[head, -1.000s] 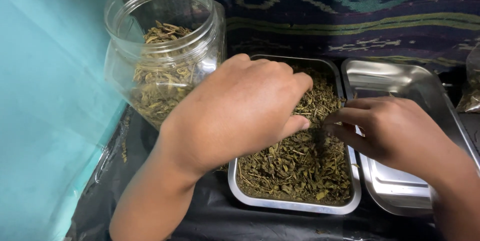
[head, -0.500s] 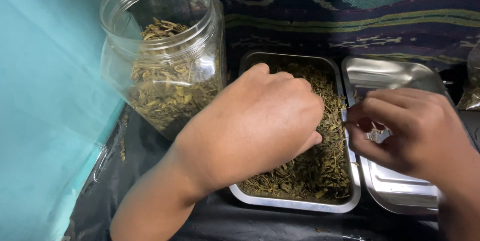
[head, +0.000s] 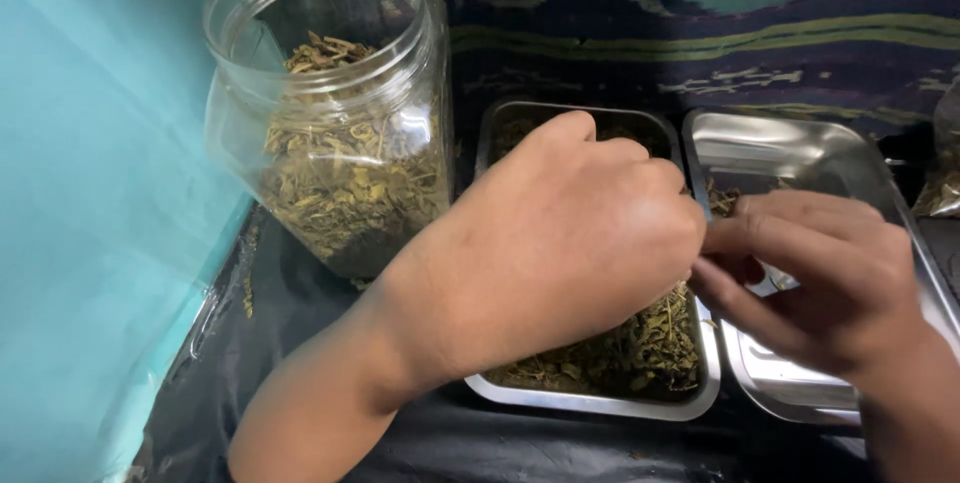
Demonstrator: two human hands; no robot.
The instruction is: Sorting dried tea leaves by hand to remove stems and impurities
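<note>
Since a second ago my left hand (head: 560, 253) has slid right across the leaf tray (head: 590, 398) until its fingertips meet my right hand (head: 820, 278), which has drawn back over the near edge of the second tray (head: 790, 148).

Biggest beside me is the clear plastic jar (head: 330, 113), open-topped and partly filled with dried leaves, standing on black plastic sheeting (head: 300, 293) just left of the leaf tray. That steel tray holds a loose bed of dried leaves (head: 640, 348) and thin stems; the second tray, touching it on the right, is mostly bare with a few bits (head: 722, 200) at the far end.

Both hands are curled, fingertips pinched together; whether either pinches a piece I cannot tell.

I judge this stuff nearly weightless, brittle and crumbly, so a gentle fingertip pinch on single stems suits it better than squeezing a handful.
</note>
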